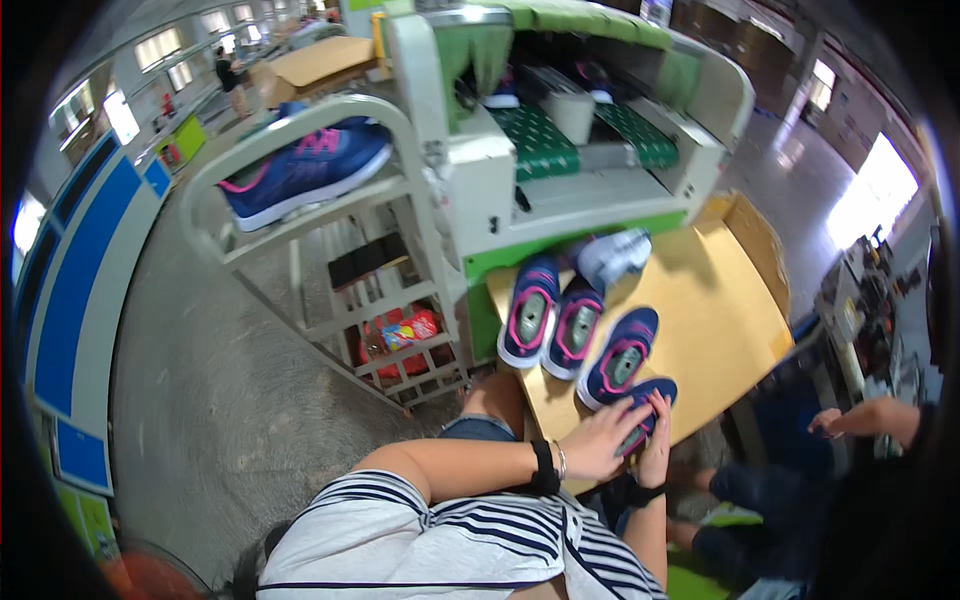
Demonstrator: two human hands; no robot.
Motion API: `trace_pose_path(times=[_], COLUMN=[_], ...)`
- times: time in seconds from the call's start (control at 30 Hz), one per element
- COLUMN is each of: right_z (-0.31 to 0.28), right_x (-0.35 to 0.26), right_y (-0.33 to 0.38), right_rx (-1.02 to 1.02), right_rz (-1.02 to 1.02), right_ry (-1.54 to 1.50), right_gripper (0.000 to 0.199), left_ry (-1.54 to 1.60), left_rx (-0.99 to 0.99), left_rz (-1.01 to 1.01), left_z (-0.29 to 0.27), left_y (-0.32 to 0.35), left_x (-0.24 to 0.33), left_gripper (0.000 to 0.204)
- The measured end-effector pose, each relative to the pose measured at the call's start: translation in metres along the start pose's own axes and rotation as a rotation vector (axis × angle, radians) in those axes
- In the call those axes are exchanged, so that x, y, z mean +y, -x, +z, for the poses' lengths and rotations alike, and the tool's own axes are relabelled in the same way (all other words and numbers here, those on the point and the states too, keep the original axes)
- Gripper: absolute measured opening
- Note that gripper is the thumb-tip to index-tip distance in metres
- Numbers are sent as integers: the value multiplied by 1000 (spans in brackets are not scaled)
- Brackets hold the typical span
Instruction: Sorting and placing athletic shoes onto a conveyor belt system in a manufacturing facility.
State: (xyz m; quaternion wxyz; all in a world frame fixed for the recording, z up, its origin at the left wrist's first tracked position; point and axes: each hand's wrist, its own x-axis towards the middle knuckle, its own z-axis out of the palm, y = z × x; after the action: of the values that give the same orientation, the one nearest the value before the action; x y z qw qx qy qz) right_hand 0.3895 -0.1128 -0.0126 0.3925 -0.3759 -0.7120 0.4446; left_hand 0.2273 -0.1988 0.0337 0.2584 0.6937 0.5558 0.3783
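Note:
At the near edge of the pale wooden tabletop, a navy sneaker with pink trim sits between my hands. My left hand grips its left side, and the fingers of my right hand press along its right side; together they cover much of the shoe. Just beyond stands a matching sneaker. Farther left are two more, one sneaker at the outer edge and another sneaker beside it. A crumpled whitish-grey item lies behind them; its kind is unclear.
Ahead stands a white machine with green curtains and green belts carrying shoes. On the left, a metal rack holds a navy sneaker. A cardboard piece borders the table's far right. Another person's hand is at the right.

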Motion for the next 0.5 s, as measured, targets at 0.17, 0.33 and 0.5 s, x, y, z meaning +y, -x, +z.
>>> trace_pose_path(times=[0.17, 0.33, 0.5], right_z=[7, 2, 2], right_x=[-9, -13, -11], right_y=[-8, -4, -2], right_rx=[-44, -28, -41], right_rz=[-39, -11, -7], right_ry=[-15, 13, 1], right_gripper=[47, 48, 49], left_ry=[15, 115, 215], left_rx=[-10, -59, -111], left_rz=[-19, -42, -81], left_z=[-11, -11, -10], left_y=[0, -1, 1], left_x=[-1, 1, -3], left_gripper=[87, 88, 92])
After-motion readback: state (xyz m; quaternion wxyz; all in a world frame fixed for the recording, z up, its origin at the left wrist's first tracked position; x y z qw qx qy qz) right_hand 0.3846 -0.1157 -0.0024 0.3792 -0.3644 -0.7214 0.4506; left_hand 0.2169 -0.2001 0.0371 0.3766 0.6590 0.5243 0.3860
